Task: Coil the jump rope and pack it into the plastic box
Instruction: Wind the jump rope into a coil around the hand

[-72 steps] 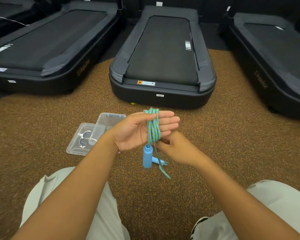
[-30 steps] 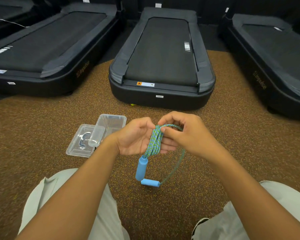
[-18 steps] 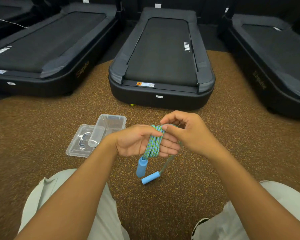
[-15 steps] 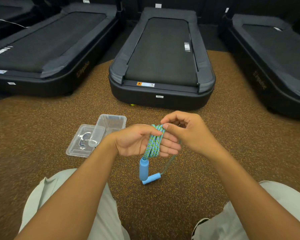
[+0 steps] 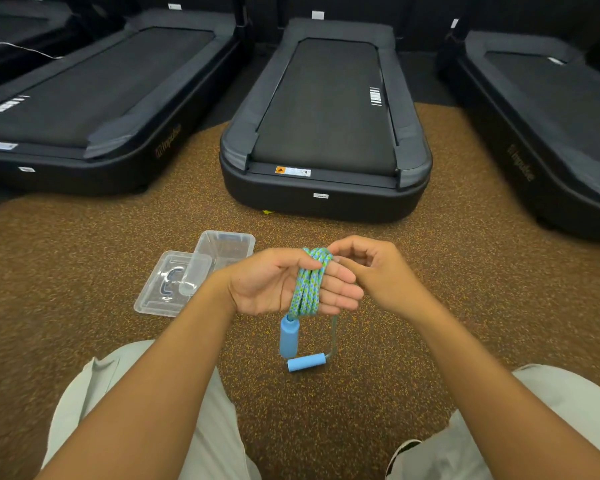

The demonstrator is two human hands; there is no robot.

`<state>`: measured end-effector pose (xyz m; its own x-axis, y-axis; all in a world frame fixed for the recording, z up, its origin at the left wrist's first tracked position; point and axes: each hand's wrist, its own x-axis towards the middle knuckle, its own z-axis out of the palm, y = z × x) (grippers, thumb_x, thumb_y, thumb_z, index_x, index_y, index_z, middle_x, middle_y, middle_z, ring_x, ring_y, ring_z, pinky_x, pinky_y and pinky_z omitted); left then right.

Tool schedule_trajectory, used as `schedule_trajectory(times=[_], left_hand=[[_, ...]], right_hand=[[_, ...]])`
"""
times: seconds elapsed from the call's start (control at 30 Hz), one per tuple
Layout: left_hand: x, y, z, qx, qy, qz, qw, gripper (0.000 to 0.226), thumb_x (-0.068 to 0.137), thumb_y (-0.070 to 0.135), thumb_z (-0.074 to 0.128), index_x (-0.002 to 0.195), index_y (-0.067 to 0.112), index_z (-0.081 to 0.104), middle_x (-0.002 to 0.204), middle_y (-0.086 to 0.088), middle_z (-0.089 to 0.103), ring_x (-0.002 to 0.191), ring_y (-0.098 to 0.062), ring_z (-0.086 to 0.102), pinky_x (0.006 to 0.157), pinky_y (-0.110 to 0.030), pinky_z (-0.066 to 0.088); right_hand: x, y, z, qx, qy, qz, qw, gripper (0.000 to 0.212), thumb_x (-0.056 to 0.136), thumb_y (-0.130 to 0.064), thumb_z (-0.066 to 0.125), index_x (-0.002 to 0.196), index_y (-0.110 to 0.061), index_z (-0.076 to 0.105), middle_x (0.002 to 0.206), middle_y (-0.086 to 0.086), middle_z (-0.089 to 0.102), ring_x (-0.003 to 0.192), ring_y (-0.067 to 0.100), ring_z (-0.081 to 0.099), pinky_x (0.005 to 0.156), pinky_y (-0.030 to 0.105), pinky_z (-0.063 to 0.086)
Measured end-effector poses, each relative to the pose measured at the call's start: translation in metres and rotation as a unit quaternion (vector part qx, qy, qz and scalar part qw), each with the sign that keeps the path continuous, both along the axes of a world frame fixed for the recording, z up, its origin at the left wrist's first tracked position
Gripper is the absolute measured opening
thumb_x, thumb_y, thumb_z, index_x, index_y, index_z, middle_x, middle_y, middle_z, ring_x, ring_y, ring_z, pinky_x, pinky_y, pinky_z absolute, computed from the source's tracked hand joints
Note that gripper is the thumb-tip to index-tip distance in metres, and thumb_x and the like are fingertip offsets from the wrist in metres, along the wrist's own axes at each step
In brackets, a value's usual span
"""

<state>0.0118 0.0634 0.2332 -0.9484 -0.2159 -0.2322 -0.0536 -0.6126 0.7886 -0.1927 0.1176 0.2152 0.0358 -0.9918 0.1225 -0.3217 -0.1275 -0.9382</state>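
Observation:
The green-and-blue braided jump rope (image 5: 308, 285) is wound in several turns around the fingers of my left hand (image 5: 274, 282), which is held palm up. One blue foam handle (image 5: 289, 336) hangs straight down below that hand. The second blue handle (image 5: 307, 362) dangles lower, lying crosswise on a short free length of rope. My right hand (image 5: 371, 271) pinches the rope at the top of the coil, by my left fingertips. The clear plastic box (image 5: 236, 244) stands open on the floor to the left, beyond my left wrist.
The box's clear lid (image 5: 163, 289) lies flat on the brown speckled carpet beside the box. Three black treadmill decks stand ahead, the nearest (image 5: 326, 133) straight in front. My knees in light trousers frame the bottom of the view.
The free rope loop has grown much shorter as more turns went around my left fingers. The second handle has risen off the floor closer to the first. My right hand stayed at the coil's top.

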Motion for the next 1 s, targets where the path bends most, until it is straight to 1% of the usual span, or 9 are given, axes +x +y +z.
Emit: schedule_trajectory(times=[0.3, 0.43, 0.5, 0.57, 0.63, 0.7, 0.8, 0.9, 1.0], left_hand=[[-0.003, -0.001, 0.000, 0.014, 0.057, 0.039, 0.998, 0.049, 0.100, 0.018, 0.036, 0.139, -0.006, 0.052, 0.144, -0.028, 0.053, 0.135, -0.038, 0.053, 0.116, -0.048, 0.039], [-0.005, -0.002, 0.000, 0.025, 0.088, 0.095, 0.991, 0.051, 0.099, 0.020, 0.041, 0.142, -0.007, 0.048, 0.148, -0.029, 0.049, 0.139, -0.039, 0.048, 0.116, -0.047, 0.040], [-0.006, -0.004, 0.000, 0.024, 0.102, 0.116, 0.988, 0.053, 0.100, 0.021, 0.040, 0.145, -0.006, 0.045, 0.150, -0.027, 0.048, 0.141, -0.038, 0.045, 0.117, -0.047, 0.038], [-0.006, -0.006, -0.001, 0.024, 0.108, 0.141, 0.984, 0.055, 0.101, 0.022, 0.037, 0.148, -0.005, 0.039, 0.152, -0.026, 0.045, 0.143, -0.038, 0.044, 0.118, -0.047, 0.035], [-0.004, -0.010, -0.001, 0.030, 0.109, 0.164, 0.980, 0.058, 0.100, 0.024, 0.037, 0.150, -0.005, 0.036, 0.154, -0.025, 0.044, 0.144, -0.037, 0.042, 0.120, -0.048, 0.031], [-0.002, -0.012, 0.000, 0.038, 0.111, 0.180, 0.977, 0.061, 0.098, 0.025, 0.039, 0.150, -0.005, 0.035, 0.154, -0.025, 0.044, 0.144, -0.037, 0.042, 0.122, -0.048, 0.027], [0.000, -0.016, 0.001, 0.039, 0.110, 0.205, 0.972, 0.062, 0.094, 0.024, 0.042, 0.149, -0.004, 0.037, 0.153, -0.024, 0.046, 0.143, -0.035, 0.044, 0.121, -0.047, 0.030], [0.001, -0.019, 0.000, 0.047, 0.106, 0.233, 0.966, 0.062, 0.093, 0.022, 0.041, 0.150, -0.003, 0.036, 0.151, -0.023, 0.048, 0.141, -0.035, 0.047, 0.120, -0.046, 0.033], [0.000, -0.019, -0.001, 0.052, 0.096, 0.242, 0.964, 0.062, 0.093, 0.019, 0.041, 0.150, -0.003, 0.036, 0.150, -0.023, 0.050, 0.139, -0.034, 0.049, 0.119, -0.046, 0.034]], right_hand=[[0.005, 0.003, -0.015, 0.043, 0.074, 0.019, 0.996, 0.040, 0.090, 0.017, 0.052, 0.098, -0.015, 0.074, 0.091, 0.002, 0.076, 0.081, 0.002, 0.068, 0.072, 0.028, 0.058], [0.016, 0.002, -0.029, 0.081, 0.086, -0.007, 0.993, 0.014, 0.086, -0.020, 0.059, 0.086, -0.015, 0.072, 0.077, 0.013, 0.072, 0.065, 0.013, 0.054, 0.054, 0.049, 0.048], [0.022, 0.003, -0.035, 0.081, 0.085, -0.001, 0.993, 0.022, 0.087, -0.032, 0.059, 0.078, -0.013, 0.066, 0.068, 0.013, 0.063, 0.060, 0.017, 0.045, 0.053, 0.047, 0.039], [0.031, 0.006, -0.036, 0.094, 0.079, 0.016, 0.992, 0.025, 0.093, -0.034, 0.060, 0.078, -0.015, 0.067, 0.069, 0.015, 0.063, 0.056, 0.024, 0.047, 0.056, 0.045, 0.044], [0.039, 0.009, -0.036, 0.105, 0.070, 0.047, 0.991, 0.022, 0.092, -0.039, 0.060, 0.093, -0.021, 0.073, 0.082, 0.021, 0.071, 0.067, 0.026, 0.058, 0.073, 0.059, 0.054], [0.043, 0.012, -0.033, 0.109, 0.078, 0.073, 0.988, 0.015, 0.094, -0.033, 0.060, 0.096, -0.027, 0.073, 0.077, 0.010, 0.071, 0.070, 0.013, 0.057, 0.072, 0.054, 0.055], [0.045, 0.015, -0.025, 0.107, 0.106, 0.083, 0.985, 0.015, 0.099, -0.016, 0.062, 0.091, -0.026, 0.071, 0.075, -0.005, 0.074, 0.062, -0.003, 0.062, 0.061, 0.022, 0.050], [0.048, 0.018, -0.017, 0.107, 0.114, 0.092, 0.983, 0.014, 0.100, -0.021, 0.063, 0.088, -0.019, 0.069, 0.078, 0.000, 0.078, 0.073, 0.013, 0.075, 0.075, 0.031, 0.061], [0.050, 0.021, -0.010, 0.107, 0.115, 0.095, 0.983, 0.020, 0.100, -0.026, 0.063, 0.082, -0.017, 0.068, 0.075, 0.001, 0.078, 0.072, 0.016, 0.077, 0.074, 0.032, 0.060]])
